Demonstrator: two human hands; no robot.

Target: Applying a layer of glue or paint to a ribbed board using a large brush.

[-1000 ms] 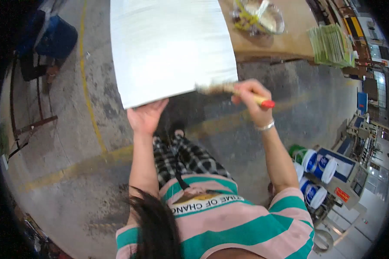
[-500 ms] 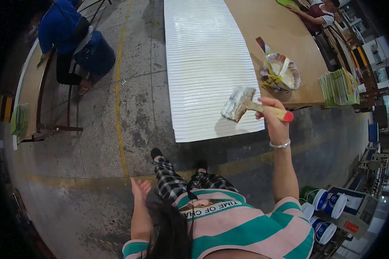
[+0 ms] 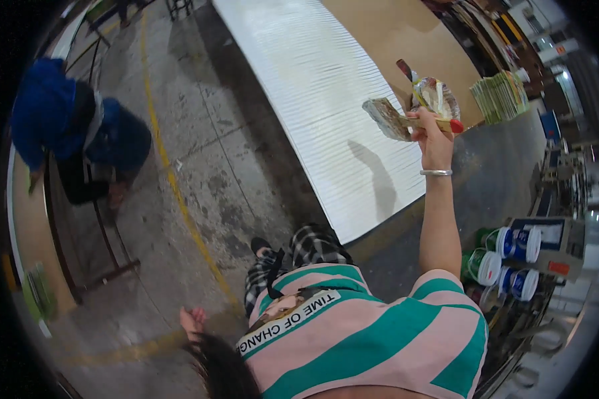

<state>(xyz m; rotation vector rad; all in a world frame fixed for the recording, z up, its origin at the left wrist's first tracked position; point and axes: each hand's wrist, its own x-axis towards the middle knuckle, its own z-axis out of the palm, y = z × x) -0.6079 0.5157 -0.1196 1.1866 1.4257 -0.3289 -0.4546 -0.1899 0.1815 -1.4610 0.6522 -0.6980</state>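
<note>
My right hand (image 3: 435,143), a bangle at its wrist, grips the wooden handle of a wide paintbrush (image 3: 387,118). The brush has a red handle end, and its bristles are caked with whitish stuff. I hold it above a long white sheet with fine dark lines (image 3: 339,113), which lies along the table and bears the shadow of my arm. Just beyond the hand stands a smeared, plastic-lined bowl (image 3: 450,98), partly hidden by it. My left hand (image 3: 193,320) hangs low at my side over the floor, holding nothing, its fingers loosely apart.
A brown tabletop (image 3: 386,30) extends beside the sheet, with a stack of green printed sheets (image 3: 500,98) at its corner. Lidded buckets (image 3: 518,245) stand at the right. On the left, a person in blue (image 3: 46,120) is beside another table (image 3: 30,226).
My right hand has carried the brush up toward the bowl. My view has turned, so the sheet now slants across it. My left hand hangs lower and further left.
</note>
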